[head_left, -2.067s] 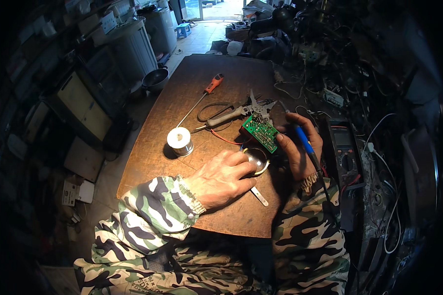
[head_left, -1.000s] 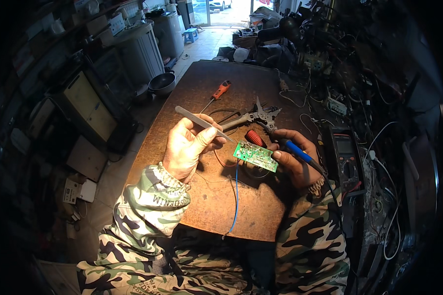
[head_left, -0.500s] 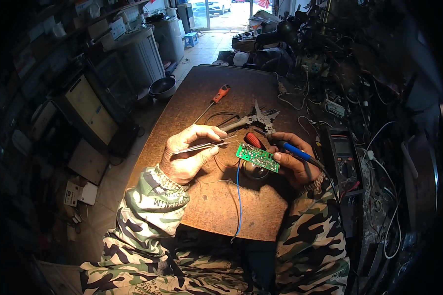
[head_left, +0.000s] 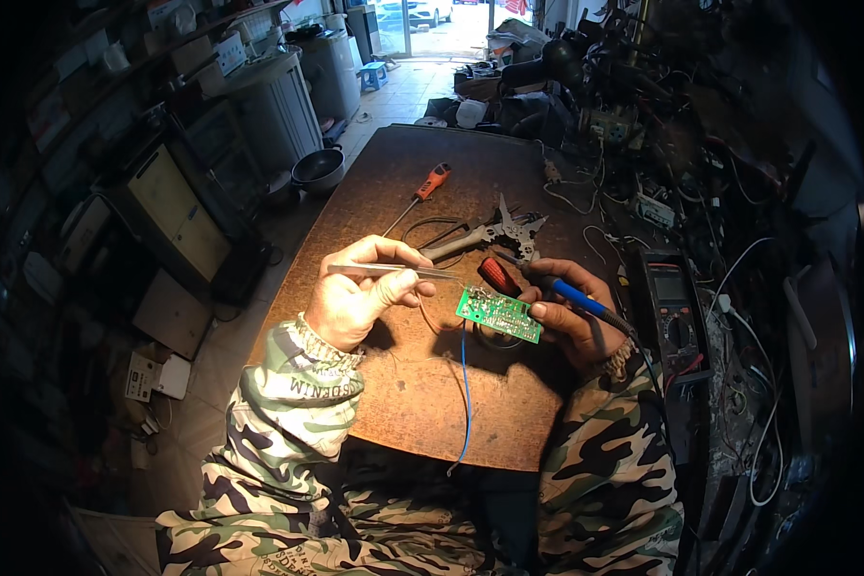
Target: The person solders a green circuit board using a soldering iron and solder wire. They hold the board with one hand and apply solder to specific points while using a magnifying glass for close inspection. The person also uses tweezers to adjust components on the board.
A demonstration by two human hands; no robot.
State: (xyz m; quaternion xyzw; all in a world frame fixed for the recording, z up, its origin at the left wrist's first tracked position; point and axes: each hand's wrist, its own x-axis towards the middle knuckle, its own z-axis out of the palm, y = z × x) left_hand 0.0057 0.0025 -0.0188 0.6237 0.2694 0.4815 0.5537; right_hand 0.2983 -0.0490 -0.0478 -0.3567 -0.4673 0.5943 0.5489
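My left hand [head_left: 365,293] pinches metal tweezers [head_left: 348,270] lengthwise, their tips beside the upper left corner of a green circuit board [head_left: 497,314]. My right hand [head_left: 557,302] grips the board's right end along with a blue-handled soldering iron [head_left: 574,295], its tip mostly hard to make out. A blue wire [head_left: 466,403] hangs from the board to the table's front edge. A red grip [head_left: 497,276] lies just behind the board, and a dark round object [head_left: 495,340] is partly hidden under it. Farther back are wire strippers or pliers [head_left: 504,232] and an orange screwdriver [head_left: 432,180].
The worn wooden table [head_left: 394,154] has a multimeter [head_left: 670,302] at its right, amid cables and piled parts [head_left: 605,125]. On the floor to the left stand a pan [head_left: 317,168] and cabinets [head_left: 168,202]. A glass doorway [head_left: 442,29] is at the back.
My left hand has risen from the table and holds tweezers by the board. The board is tilted differently, with the blue wire dangling. Since half a second ago the left hand has shifted slightly leftward.
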